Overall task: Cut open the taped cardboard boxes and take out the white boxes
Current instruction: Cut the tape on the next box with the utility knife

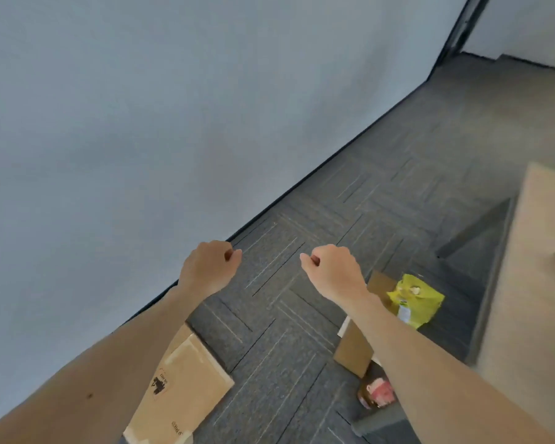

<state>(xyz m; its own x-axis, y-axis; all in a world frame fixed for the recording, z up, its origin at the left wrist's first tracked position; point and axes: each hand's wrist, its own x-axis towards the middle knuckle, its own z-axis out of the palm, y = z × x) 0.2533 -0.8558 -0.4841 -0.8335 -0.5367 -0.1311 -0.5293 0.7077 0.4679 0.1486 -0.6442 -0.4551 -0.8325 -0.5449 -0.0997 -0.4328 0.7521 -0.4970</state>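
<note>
Soft, even daylight — faint shadows, slight motion blur, wide-angle bending at the edges.

Yellow bag (415, 299), brown jar (377, 394) on carpet (302, 363).

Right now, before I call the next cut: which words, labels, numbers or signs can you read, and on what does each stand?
No text here is clear enough to quote.
On the cardboard box, round red stamp with a dark figure: lettering blurred, unreadable.
Same box, dark print near its lower edge: upside down and blurred, unreadable.
On the yellow-green bag, white label: too small to read.
On the dark container, pink label: blurred, unreadable.
</note>
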